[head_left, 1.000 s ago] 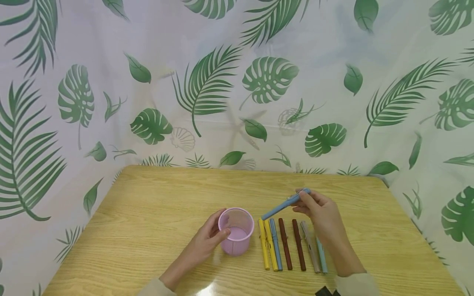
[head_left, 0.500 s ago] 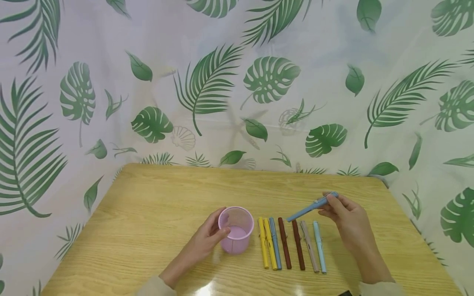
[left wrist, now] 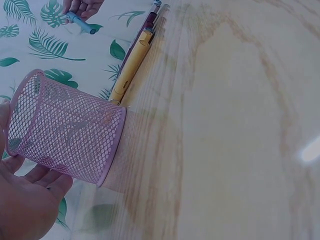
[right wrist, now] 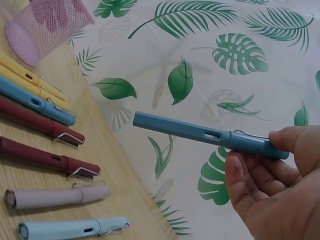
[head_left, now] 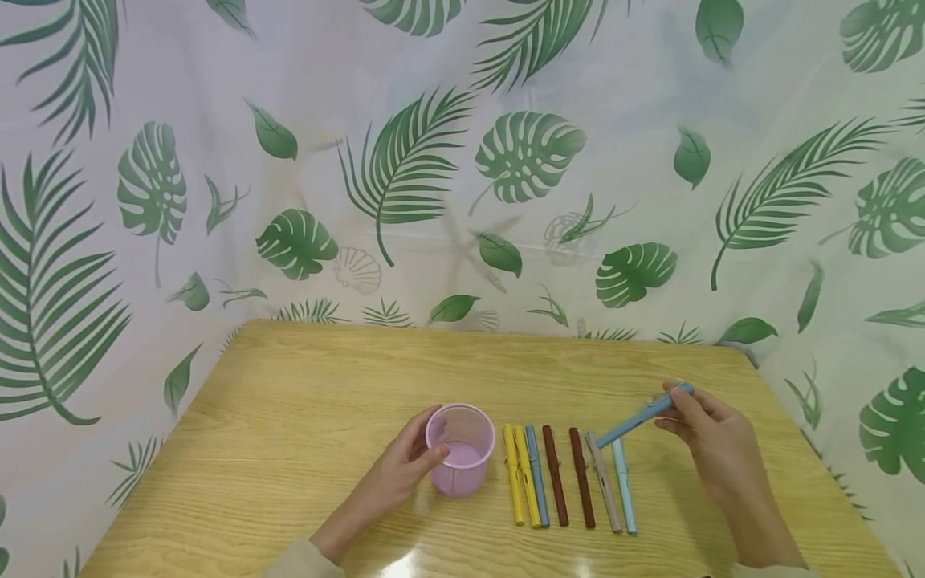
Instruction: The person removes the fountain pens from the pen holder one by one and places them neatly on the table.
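A blue pen with a metal clip is pinched at its capped end between the thumb and fingers of my right hand, raised over the right side of the row of pens. Its free end slants down to the left, overlapping the grey pen in the head view. My left hand grips a pink mesh pen cup, thumb over the rim and fingers round the far side. The cup stands upright, and no pens show inside it.
Beside the cup on the wooden table lie two yellow pens, another blue pen, two dark red pens and a light blue pen. A leaf-patterned curtain hangs behind.
My right hand has moved to the right with the blue pen, from near the yellow pens to past the light blue one. The left hand and cup stay in place.
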`<state>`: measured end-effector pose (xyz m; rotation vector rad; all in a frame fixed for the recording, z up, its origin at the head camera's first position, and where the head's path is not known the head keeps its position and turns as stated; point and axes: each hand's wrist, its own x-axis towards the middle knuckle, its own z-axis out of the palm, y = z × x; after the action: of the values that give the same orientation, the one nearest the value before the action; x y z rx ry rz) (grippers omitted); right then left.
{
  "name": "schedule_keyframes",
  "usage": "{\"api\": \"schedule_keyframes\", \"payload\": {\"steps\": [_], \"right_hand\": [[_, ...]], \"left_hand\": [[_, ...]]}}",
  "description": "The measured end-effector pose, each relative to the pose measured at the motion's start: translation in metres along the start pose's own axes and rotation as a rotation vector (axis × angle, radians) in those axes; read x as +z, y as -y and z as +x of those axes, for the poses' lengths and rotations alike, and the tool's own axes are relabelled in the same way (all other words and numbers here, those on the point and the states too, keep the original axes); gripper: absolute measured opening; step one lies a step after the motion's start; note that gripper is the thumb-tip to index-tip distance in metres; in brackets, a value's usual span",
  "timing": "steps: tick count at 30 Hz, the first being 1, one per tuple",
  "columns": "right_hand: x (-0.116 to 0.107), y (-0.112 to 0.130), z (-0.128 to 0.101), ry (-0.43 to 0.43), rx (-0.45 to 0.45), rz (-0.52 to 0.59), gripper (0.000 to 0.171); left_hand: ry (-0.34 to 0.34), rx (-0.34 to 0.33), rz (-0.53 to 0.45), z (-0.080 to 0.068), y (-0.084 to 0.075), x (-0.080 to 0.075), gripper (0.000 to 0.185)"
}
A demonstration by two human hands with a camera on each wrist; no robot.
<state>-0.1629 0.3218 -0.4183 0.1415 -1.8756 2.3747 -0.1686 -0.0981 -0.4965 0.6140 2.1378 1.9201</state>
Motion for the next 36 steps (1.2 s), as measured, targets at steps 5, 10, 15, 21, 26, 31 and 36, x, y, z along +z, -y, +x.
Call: {"api": "schedule_keyframes", "payload": {"steps": [5,10,15,21,26,31,36], "right_hand": [[-0.009,0.0,-0.002,-0.016,-0.003,-0.019,0.02],[-0.021,0.001,-0.004,-0.024,-0.016,-0.009,0.022],[-0.032,0.003,-0.006,-0.04,-0.001,-0.024,0.019],[-0.045,0.004,-0.01,-0.063,0.025,-0.086,0.017],[-0.055,0.003,-0.012,-0.083,0.061,-0.107,0.017],[-0.061,0.0,-0.012,-0.084,0.11,-0.12,0.017],[-0.067,-0.007,-0.013,-0.046,0.184,-0.187,0.021]], "left_hand": [[0.007,0.002,-0.004,0.0,0.0,0.0,0.065],[0.009,0.001,-0.003,0.0,0.0,0.0,0.066],[-0.004,-0.003,-0.004,-0.001,-0.001,0.001,0.066],[-0.009,-0.007,-0.002,-0.001,-0.001,0.001,0.066],[-0.008,-0.008,-0.006,0.0,-0.001,0.001,0.067],[-0.008,-0.01,-0.008,0.0,-0.001,0.001,0.067],[-0.008,-0.006,-0.016,0.0,0.0,0.001,0.067]]}}
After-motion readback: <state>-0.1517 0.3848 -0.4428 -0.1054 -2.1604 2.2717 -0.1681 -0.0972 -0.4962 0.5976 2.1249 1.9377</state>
